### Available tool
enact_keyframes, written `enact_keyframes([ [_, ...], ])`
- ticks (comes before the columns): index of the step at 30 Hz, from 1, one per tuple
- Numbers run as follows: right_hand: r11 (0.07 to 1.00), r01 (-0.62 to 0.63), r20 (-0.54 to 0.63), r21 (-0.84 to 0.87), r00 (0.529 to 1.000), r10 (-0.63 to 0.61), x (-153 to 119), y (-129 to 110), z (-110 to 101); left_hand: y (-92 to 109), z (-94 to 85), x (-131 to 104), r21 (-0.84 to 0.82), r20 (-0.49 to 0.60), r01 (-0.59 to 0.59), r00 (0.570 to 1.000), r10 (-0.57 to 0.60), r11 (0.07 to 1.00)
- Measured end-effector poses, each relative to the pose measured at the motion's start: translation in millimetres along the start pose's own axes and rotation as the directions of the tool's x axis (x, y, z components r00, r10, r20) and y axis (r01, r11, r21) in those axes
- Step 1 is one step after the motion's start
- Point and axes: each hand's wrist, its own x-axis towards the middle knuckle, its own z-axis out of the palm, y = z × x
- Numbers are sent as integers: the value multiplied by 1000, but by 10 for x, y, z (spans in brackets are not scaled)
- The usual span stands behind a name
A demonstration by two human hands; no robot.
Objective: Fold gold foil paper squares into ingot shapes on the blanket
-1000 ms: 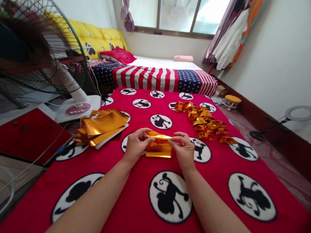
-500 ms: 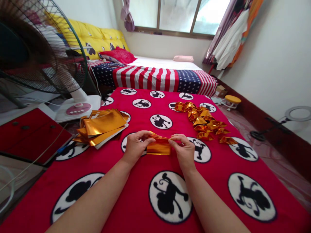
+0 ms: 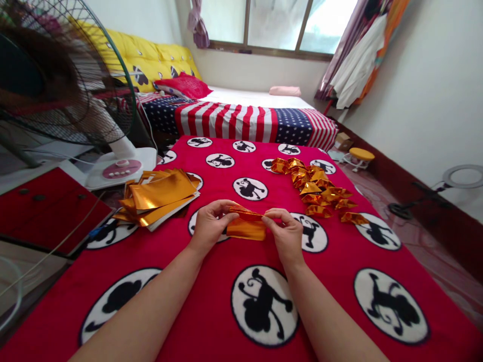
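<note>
A sheet of gold foil paper (image 3: 247, 229), partly folded along its far edge, is stretched between my hands just above the red cloth. My left hand (image 3: 212, 223) pinches its left end between thumb and fingers. At the right end, my right hand (image 3: 284, 229) pinches the same fold. Left of my hands lies a loose stack of flat gold foil sheets (image 3: 162, 193), some showing pale undersides. Several finished-looking gold foil ingots (image 3: 315, 187) sit in a cluster to the right.
Under everything spreads a red cloth (image 3: 181, 296) with monkey prints in white circles. A running fan (image 3: 123, 168) stands at the left beside a red-topped cabinet (image 3: 49, 206). Behind is a bed (image 3: 241, 120); a yellow stool (image 3: 360, 154) and ring light (image 3: 462, 177) stand right.
My left hand has shifted slightly left and up, and the folded edge of the foil paper has opened a little at its left end. My right hand has hardly moved.
</note>
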Motion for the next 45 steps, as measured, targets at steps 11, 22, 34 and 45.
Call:
enact_keyframes([
  [11,997,-76,13,25,997,76,-11,25,-1,25,-13,16,-47,9,53,999,-53,997],
  [22,998,-49,7,43,999,49,-1,18,2,27,-28,19,-37,37,118,993,-116,992],
  [34,998,-17,10,66,1000,16,-7,41,-7,19,-22,18,-58,8,112,994,-112,992],
  [45,998,49,-13,45,999,-49,-14,8,-3,59,-44,44,46,-19,-127,992,128,991],
])
